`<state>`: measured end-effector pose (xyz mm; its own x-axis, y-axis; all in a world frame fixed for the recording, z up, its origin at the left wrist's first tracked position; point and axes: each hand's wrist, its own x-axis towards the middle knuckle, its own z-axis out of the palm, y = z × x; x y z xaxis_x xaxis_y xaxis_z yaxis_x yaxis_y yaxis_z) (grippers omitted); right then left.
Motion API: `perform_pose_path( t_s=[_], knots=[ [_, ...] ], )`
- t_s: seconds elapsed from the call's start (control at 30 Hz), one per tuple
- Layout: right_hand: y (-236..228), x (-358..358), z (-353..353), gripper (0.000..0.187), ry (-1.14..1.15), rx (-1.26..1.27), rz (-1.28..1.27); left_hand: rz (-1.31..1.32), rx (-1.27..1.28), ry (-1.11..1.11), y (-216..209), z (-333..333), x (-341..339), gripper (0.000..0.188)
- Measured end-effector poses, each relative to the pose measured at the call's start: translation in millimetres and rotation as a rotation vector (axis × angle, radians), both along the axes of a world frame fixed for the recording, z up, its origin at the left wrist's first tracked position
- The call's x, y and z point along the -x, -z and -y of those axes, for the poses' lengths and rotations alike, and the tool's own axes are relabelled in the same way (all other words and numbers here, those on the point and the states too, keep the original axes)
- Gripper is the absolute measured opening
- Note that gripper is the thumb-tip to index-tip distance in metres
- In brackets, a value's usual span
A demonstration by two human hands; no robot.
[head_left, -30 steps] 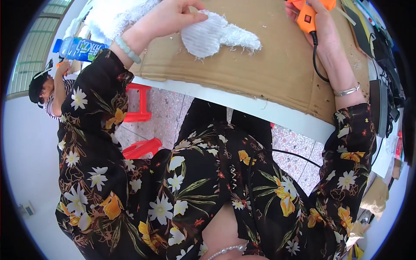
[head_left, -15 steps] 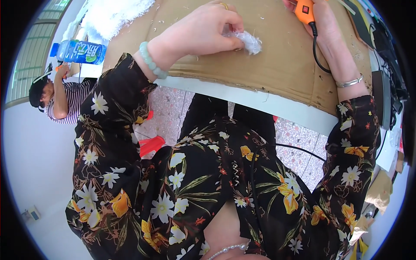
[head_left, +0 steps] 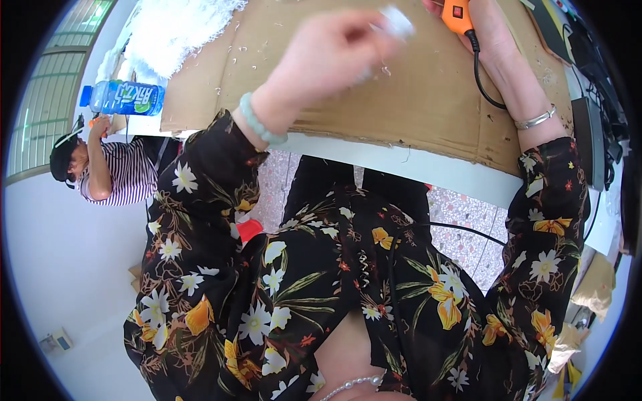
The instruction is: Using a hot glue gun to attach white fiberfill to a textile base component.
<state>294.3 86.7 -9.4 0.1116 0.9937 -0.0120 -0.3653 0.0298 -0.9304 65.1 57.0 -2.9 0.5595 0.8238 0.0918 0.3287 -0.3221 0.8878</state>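
Observation:
My left hand [head_left: 328, 60], blurred by motion, is raised over the brown cardboard sheet [head_left: 414, 107]. Its fingers pinch a small tuft of white fluff [head_left: 397, 24], which sticks out past the fingertips. My right hand [head_left: 491, 33] is wrapped round an orange corded hand tool [head_left: 459, 16] with a red switch. From the tool's lower end a black cord [head_left: 478, 77] curves down over the cardboard. The tool's working end lies outside the picture, and so do most of the right fingers.
A large heap of white fluff [head_left: 177, 30] lies at the far left, behind a blue-labelled drink bottle [head_left: 127, 97] on its side. Fluff scraps dot the cardboard. A dark box [head_left: 588, 140] and cables line the right side. Another person in stripes [head_left: 124, 170] works at left.
My left hand has lifted the tuft of fluff up and slightly right, away from its lower spot above the cardboard. My right hand and the orange tool have shifted slightly left.

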Motion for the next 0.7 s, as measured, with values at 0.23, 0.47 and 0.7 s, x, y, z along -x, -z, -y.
perform_pose_path(
  t_s=[0.23, 0.47, 0.7],
  knots=[
    [3, -7, 1, 0.025, 0.028, 0.031, -0.008, 0.088, -0.446, 0.016, -20, -21, 30, 0.032],
    [-24, 14, 18, 0.023, 0.102, -0.070, 0.010, -0.403, -0.628, -0.173, 9, -47, 64, 0.029],
    [-45, 47, 49, 0.024, -0.141, 0.084, -0.045, -0.374, -0.549, -0.138, 13, -41, 44, 0.026]
  ],
)
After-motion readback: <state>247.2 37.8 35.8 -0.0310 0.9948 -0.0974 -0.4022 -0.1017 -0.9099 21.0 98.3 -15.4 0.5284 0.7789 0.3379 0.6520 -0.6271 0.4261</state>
